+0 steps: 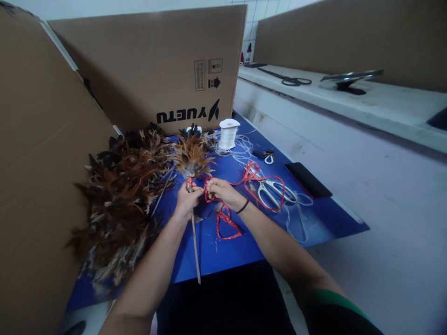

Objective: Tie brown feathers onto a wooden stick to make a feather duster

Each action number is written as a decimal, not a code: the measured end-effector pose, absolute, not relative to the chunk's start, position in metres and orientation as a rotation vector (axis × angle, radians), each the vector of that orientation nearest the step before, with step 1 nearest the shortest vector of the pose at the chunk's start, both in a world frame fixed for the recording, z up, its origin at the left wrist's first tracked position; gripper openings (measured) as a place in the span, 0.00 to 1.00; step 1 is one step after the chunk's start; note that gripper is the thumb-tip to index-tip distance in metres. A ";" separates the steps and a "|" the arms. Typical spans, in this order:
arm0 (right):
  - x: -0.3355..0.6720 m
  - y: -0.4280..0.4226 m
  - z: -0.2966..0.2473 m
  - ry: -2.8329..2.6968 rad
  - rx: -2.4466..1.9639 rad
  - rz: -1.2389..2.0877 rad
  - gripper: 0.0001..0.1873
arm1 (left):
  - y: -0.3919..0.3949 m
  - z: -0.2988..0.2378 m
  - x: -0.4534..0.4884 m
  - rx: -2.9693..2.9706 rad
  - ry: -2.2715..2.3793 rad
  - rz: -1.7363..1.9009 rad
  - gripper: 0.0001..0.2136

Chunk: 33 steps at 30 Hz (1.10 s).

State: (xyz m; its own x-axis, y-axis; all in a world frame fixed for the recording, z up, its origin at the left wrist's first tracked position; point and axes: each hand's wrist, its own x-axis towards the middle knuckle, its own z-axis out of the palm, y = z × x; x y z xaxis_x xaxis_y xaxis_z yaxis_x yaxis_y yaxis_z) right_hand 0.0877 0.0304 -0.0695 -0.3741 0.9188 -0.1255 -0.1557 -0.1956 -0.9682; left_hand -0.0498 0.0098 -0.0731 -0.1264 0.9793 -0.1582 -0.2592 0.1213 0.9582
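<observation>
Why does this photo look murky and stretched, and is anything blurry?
In the head view, the light looks dim and cool; in that head view, a wide lens probably stretches the left cardboard panel; the same head view shows the feather pile blurring toward its near end, while the red ribbon looks clearer.

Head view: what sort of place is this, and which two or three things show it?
Probably a small craft workspace: a heap of feathers and a white spool are on the blue table, and the left hand holds a feather-topped stick.
</observation>
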 end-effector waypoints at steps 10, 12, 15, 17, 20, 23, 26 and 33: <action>0.089 0.029 -0.068 -1.134 -0.846 1.761 0.02 | 0.011 -0.075 -0.051 0.830 1.188 1.362 0.19; 0.089 0.029 -0.070 -1.125 -0.806 1.737 0.02 | 0.012 -0.076 -0.052 0.815 1.199 1.375 0.19; 0.093 0.031 -0.069 -1.079 -0.709 1.714 0.01 | 0.015 -0.078 -0.055 0.770 1.223 1.424 0.18; 0.097 0.032 -0.066 -1.018 -0.633 1.730 0.02 | 0.018 -0.079 -0.058 0.734 1.228 1.468 0.19; 0.107 0.035 -0.058 -0.910 -0.575 1.734 0.04 | 0.022 -0.079 -0.063 0.676 1.207 1.536 0.19; 0.119 0.039 -0.049 -0.829 -0.586 1.665 0.05 | 0.024 -0.077 -0.069 0.623 1.183 1.600 0.19; 0.136 0.044 -0.040 -0.784 -0.632 1.557 0.07 | 0.027 -0.077 -0.074 0.587 1.186 1.664 0.19; 0.199 0.061 -0.025 -0.719 -0.738 1.227 0.12 | 0.032 -0.075 -0.082 0.535 1.187 1.777 0.18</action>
State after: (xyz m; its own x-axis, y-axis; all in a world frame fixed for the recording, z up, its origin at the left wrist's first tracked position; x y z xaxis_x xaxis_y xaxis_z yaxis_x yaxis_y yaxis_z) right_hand 0.1991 0.0609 -0.0251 0.1878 0.9785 0.0850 -0.5521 0.1767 -0.8148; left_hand -0.0822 0.0322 -0.0751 -0.4973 0.8588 -0.1230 -0.4428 -0.1293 0.8873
